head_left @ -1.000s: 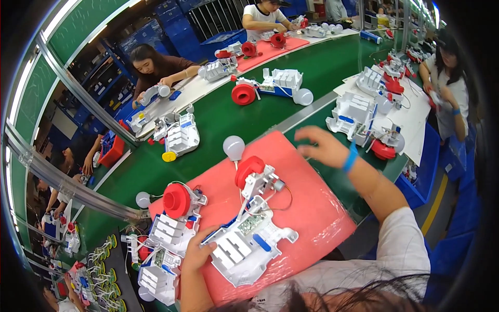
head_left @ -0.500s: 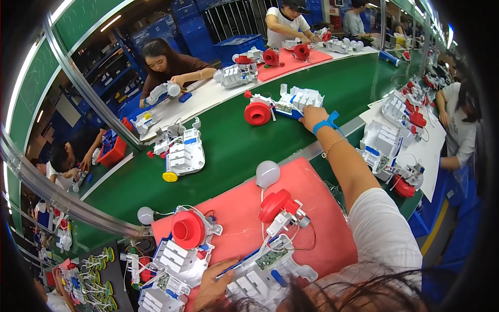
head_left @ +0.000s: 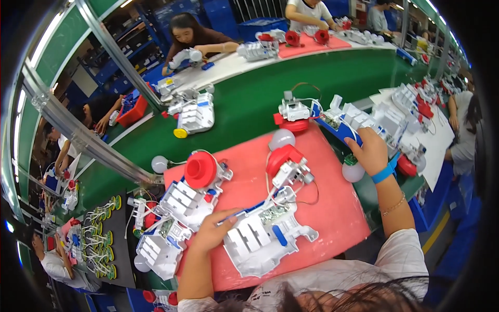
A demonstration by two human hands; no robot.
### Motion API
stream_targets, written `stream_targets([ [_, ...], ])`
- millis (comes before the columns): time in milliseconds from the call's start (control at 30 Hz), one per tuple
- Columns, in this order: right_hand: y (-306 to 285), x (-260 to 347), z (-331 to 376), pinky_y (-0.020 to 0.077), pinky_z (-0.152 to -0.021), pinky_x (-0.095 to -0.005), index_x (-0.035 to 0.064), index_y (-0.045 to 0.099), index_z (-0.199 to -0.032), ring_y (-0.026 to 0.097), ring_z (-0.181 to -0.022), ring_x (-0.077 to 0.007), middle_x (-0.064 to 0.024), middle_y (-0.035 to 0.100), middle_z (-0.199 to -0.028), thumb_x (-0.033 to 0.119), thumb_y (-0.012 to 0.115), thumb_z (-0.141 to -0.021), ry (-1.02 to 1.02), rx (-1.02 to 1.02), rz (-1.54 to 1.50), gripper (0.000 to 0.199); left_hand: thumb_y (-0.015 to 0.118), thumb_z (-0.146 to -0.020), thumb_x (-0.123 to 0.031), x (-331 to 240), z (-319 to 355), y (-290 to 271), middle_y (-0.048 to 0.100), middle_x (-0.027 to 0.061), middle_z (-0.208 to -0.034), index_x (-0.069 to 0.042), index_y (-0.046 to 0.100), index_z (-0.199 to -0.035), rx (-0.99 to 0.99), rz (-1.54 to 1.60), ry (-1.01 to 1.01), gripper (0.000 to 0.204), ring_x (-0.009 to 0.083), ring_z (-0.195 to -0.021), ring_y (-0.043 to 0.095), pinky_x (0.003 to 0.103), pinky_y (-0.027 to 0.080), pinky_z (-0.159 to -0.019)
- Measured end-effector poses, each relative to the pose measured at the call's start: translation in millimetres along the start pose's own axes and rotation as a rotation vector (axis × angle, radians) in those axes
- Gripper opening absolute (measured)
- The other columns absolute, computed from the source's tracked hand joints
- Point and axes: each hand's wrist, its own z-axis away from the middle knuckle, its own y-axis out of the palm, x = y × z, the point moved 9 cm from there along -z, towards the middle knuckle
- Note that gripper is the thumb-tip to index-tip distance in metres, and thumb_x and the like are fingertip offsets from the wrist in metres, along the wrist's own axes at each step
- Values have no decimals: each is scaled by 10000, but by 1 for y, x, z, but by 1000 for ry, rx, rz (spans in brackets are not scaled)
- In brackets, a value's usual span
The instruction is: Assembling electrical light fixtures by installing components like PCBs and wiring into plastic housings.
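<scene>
My right hand (head_left: 368,152) is closed on the blue edge of a white plastic housing assembly (head_left: 332,118), held tilted at the right edge of the pink mat. A red round part (head_left: 294,125) and a white mechanism with wires (head_left: 296,110) extend from its left end. Below the fingers is a frosted white globe (head_left: 353,170) with a green board. My left hand (head_left: 213,230) grips the left edge of another open white housing (head_left: 260,244), which lies on the mat with a circuit board and blue part. A red funnel-like piece (head_left: 283,160) is wired to that housing.
More housings lie left on the pink mat (head_left: 338,208), one with a red cup-shaped part (head_left: 200,170). Beyond runs a green conveyor belt (head_left: 244,109) carrying a housing with a yellow cap (head_left: 196,113). Metal posts (head_left: 117,54) rise at left. Several co-workers sit around; assemblies crowd the right table.
My right hand has drawn the housing assembly from over the belt toward me and to the right. My left hand stays at the other housing. The whole view has shifted.
</scene>
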Motion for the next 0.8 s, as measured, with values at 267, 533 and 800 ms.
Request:
stream_targets([
  [267, 8, -17, 55, 440, -682, -385, -10, 585, -907, 557, -767, -335, -165, 586, -841, 182, 659, -721, 54, 385, -41, 277, 519, -881, -173, -7, 10, -4, 604, 10, -867, -29, 565, -1134, 115, -69, -81, 295, 77, -800, 509, 214, 413, -728],
  [533, -42, 95, 110, 439, -751, -366, 59, 594, -968, 555, -873, -285, -108, 589, -956, 144, 658, -702, -409, 295, -666, 287, 545, -824, -149, -93, 29, 14, 499, 203, -1192, 11, 509, -1143, -130, -606, 302, 358, 330, -1129, 462, 371, 353, -954],
  [800, 22, 171, 175, 405, -855, -370, 92, 583, -987, 484, -1070, -243, -47, 556, -1083, 209, 675, -687, -700, 591, -790, 335, 689, -663, -392, -128, -77, 104, 465, 215, -1209, 12, 449, -1192, -15, -883, 366, 707, 327, -1096, 483, 372, 397, -908],
])
